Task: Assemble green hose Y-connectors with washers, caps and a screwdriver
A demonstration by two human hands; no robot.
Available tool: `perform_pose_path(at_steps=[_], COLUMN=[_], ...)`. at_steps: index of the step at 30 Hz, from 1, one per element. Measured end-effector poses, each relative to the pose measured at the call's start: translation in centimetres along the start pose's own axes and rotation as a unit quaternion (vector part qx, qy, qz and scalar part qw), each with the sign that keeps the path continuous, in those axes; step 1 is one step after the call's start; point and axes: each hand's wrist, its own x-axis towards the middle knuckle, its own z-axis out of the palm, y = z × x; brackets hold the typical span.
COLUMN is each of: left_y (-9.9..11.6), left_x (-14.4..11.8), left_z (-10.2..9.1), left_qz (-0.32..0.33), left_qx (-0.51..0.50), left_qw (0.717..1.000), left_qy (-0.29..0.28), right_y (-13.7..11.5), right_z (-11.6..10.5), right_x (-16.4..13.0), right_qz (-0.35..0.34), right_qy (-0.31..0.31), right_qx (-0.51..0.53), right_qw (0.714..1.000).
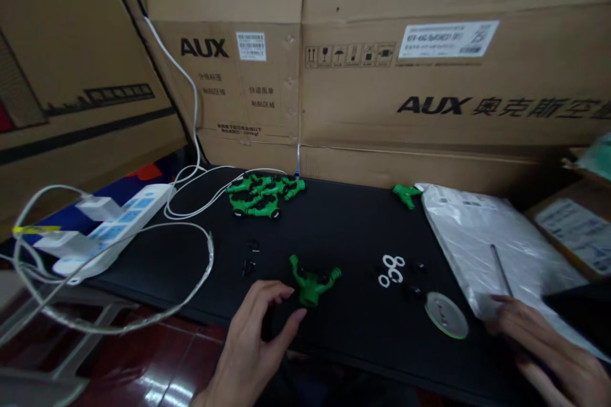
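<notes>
Resting on the black table (344, 229), your left hand (252, 343) has its fingers apart, curled just beside one green fitting (312, 283), thumb tip nearly touching it. Right of that fitting: four white rings (392, 269), one round disc (446, 315), then one white plastic bag (491, 235), contents not visible. Your right hand (548, 350) lies loosely spread on the bag's near corner, beside one thin rod (501, 270). Behind the fitting: a heap of green fittings (262, 194), count unclear, and one lone piece (407, 194). Left: one power strip (112, 229).
</notes>
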Motion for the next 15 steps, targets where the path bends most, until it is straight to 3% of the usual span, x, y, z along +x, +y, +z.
perform_pose_path(at_steps=[4,10,15], left_y=[0.7,1.6,2.4], left_x=[-0.1,1.6,5.0], left_z=[-0.2,0.5,1.2], left_qz=[-0.014,0.005,0.082], left_qx=[0.024,0.055,0.116], left_qw=[1.0,0.998,0.981], left_qy=[-0.013,-0.021,-0.134], right_y=[0.7,-5.3,-7.9], right_z=[-0.3,-2.2,-2.8], right_x=[0.5,5.0,6.8], right_qz=[-0.052,-0.062,-0.021], right_qy=[-0.045,-0.017,-0.012], right_qx=[-0.01,0.016,0.026], right_qw=[0.998,0.998,0.999])
